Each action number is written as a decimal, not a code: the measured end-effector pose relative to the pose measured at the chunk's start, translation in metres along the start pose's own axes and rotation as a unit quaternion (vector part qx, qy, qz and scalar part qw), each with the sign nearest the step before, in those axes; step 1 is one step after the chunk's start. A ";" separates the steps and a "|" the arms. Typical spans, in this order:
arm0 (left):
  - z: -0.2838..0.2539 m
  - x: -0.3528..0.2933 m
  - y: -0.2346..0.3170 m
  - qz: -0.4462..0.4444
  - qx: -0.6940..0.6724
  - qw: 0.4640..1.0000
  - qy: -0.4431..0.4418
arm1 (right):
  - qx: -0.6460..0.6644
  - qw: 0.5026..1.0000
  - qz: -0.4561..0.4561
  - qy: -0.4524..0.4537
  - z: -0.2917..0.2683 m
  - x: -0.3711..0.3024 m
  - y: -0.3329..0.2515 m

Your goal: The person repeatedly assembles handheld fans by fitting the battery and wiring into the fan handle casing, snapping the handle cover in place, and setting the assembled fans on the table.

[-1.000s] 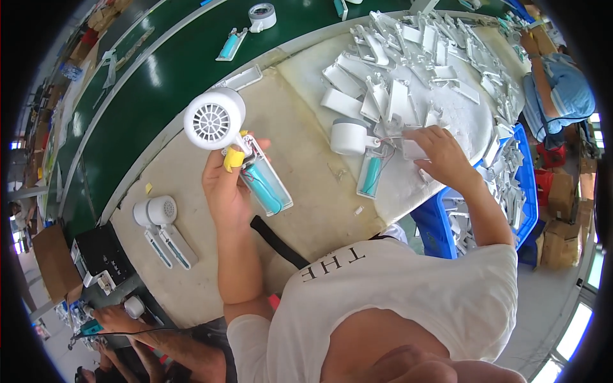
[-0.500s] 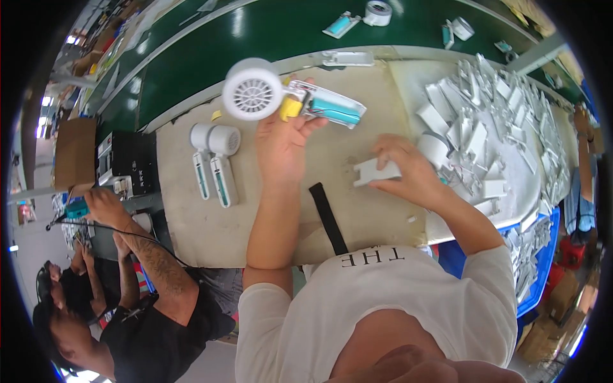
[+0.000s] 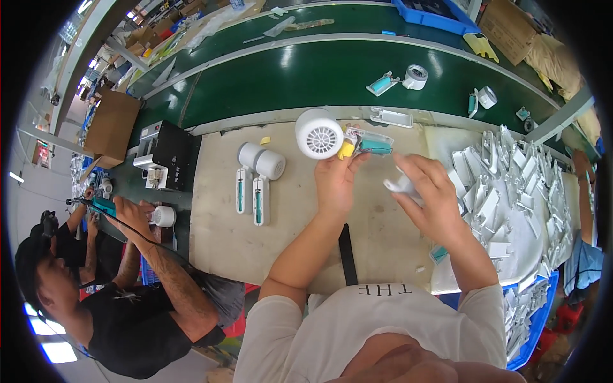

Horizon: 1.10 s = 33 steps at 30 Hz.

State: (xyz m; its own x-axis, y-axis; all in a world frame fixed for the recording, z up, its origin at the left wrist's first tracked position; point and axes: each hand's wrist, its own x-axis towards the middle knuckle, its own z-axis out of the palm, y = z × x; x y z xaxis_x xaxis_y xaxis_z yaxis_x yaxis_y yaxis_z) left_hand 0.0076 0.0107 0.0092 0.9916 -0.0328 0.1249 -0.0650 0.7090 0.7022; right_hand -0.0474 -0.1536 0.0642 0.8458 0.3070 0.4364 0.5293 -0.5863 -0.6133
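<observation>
My left hand [image 3: 335, 185] is closed around the neck of a white handheld fan [image 3: 319, 135]. Its round slotted grille faces me. The fan's handle lies uncovered, with a teal battery [image 3: 375, 146] inside and a yellow piece [image 3: 346, 150] by the neck. Just right of that handle, my right hand [image 3: 435, 188] pinches a white plastic handle cover [image 3: 402, 184], tilted and apart from the fan. Two more white fans [image 3: 260, 161] lie side by side on the mat at left, teal showing in their handles.
A heap of white plastic covers [image 3: 495, 185] spreads over the right side of the bench, above a blue bin [image 3: 536, 319]. A black strap [image 3: 347, 255] lies in front of me. At left, a co-worker [image 3: 121, 306] works beside a black machine [image 3: 167, 156]. Fan parts [image 3: 415, 77] lie on the green surface beyond.
The view has tilted up, showing more of the far bench. My hands have drawn closer together, and the cover in my right hand has turned toward the fan's handle.
</observation>
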 end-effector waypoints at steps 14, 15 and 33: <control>0.004 -0.012 -0.014 0.057 0.037 0.997 0.043 | -0.222 0.962 -0.131 0.090 0.033 0.046 -0.010; 0.003 -0.012 -0.014 0.056 0.038 0.997 0.043 | -0.225 0.958 -0.146 0.099 0.038 0.046 -0.010; 0.059 -0.013 0.054 0.133 -0.233 0.938 -0.221 | 0.120 0.961 -0.208 0.140 -0.017 0.041 -0.020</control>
State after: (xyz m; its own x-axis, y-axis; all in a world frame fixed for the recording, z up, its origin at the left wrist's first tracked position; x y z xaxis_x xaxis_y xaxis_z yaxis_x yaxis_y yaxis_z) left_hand -0.0151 0.0078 0.0872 0.7970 -0.0273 0.6034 -0.1453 0.9610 0.2354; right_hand -0.0245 -0.1422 0.1057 0.5243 0.2440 0.8158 0.8463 -0.2557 -0.4674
